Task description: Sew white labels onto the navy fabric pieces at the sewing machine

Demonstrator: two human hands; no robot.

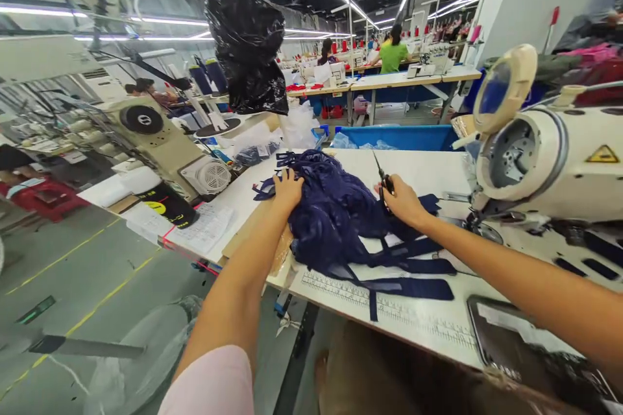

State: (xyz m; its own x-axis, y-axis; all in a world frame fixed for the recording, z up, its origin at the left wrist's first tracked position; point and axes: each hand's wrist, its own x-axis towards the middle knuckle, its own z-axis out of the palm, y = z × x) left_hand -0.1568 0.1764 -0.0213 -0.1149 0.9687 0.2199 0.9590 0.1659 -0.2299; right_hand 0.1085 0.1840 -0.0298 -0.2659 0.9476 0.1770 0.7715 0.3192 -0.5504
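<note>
A heap of navy-blue fabric pieces (324, 220) with straps and strips lies on the white sewing table (418, 165). My left hand (288, 189) rests on the heap's left side, fingers spread over the cloth. My right hand (403, 200) is closed around the dark handles of a pair of scissors (386, 183), their thin blades pointing up and away. The scissors are just right of the heap, apart from my left hand. Several flat navy strips (411, 288) stretch right from the heap, over a ruler scale (341, 288) along the table's front edge.
A sewing machine (559, 162) with a round magnifier stands at the right. Nearby lies a dark tray (516, 337). Another machine (165, 142) and printed papers (209, 227) are at left. A black plastic bag (248, 45) hangs above; a blue bin (403, 137) sits behind the table.
</note>
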